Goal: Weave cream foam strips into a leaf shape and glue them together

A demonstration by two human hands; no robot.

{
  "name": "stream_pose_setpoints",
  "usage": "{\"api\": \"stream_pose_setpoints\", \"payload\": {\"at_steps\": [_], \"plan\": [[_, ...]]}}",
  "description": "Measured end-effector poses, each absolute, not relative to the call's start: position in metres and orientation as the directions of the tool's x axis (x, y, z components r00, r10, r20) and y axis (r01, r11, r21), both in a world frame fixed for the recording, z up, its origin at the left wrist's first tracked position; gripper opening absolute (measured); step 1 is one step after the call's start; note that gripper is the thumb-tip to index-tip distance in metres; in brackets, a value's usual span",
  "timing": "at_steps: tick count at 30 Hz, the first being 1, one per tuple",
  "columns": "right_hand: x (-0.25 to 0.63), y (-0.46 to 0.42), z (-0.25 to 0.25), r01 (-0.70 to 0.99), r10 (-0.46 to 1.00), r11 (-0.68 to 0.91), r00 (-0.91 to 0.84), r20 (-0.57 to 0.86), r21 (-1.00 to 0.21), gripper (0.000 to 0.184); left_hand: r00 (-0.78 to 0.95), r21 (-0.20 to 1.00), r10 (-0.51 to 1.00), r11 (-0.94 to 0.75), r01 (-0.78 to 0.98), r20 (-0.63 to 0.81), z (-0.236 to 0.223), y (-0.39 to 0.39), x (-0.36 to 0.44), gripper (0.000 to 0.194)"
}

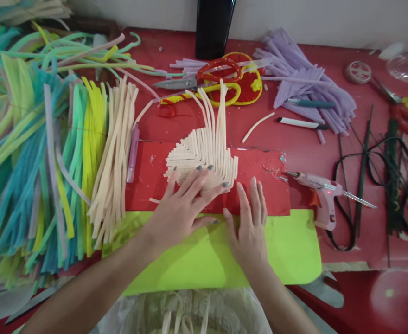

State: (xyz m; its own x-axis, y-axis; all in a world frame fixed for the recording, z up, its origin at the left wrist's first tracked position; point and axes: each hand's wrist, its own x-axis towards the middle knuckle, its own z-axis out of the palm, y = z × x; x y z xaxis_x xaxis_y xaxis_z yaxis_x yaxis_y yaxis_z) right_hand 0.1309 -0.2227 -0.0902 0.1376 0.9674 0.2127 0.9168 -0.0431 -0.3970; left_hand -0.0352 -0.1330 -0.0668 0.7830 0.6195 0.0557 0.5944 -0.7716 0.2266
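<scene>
A woven piece of cream pipe cleaners lies on a red sheet, with loose ends sticking up toward the far side. My left hand lies flat with fingers spread on the near part of the weave, pressing on it. My right hand rests flat just to the right, fingers stretched out on the red sheet and a lime-green sheet, its fingertips beside the weave's right corner. Neither hand holds anything.
Bundles of cream, yellow, green and blue pipe cleaners fill the left. Lilac ones lie at the back right. Red-handled scissors, a pink glue gun, a white pen, black wire and a black object surround the work.
</scene>
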Motion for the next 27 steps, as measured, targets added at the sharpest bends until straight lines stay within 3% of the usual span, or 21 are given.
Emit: {"api": "stream_pose_setpoints", "payload": {"at_steps": [6,10,19,27], "plan": [[0.1277,-0.2244,-0.0887,0.962,0.976,0.114,-0.062,0.207,-0.249,0.068,0.664,0.198,0.732,-0.68,0.706,0.151,-0.0643,-0.127,-0.0395,0.053],[0.1259,-0.223,-0.0886,0.965,0.978,0.155,-0.12,0.169,-0.212,0.068,0.644,0.211,0.748,-0.664,0.718,0.161,-0.0657,-0.1281,-0.0391,0.051],[0.1255,-0.2218,-0.0887,0.965,0.985,0.113,-0.078,0.154,-0.237,0.065,0.647,0.223,0.742,-0.67,0.708,0.173,-0.0677,-0.1301,-0.0378,0.05],[0.1279,-0.2231,-0.0901,0.927,0.962,0.014,0.089,0.258,-0.374,0.068,0.789,0.21,0.608,-0.786,0.581,0.091,-0.0659,-0.1363,-0.0357,0.054]]}}
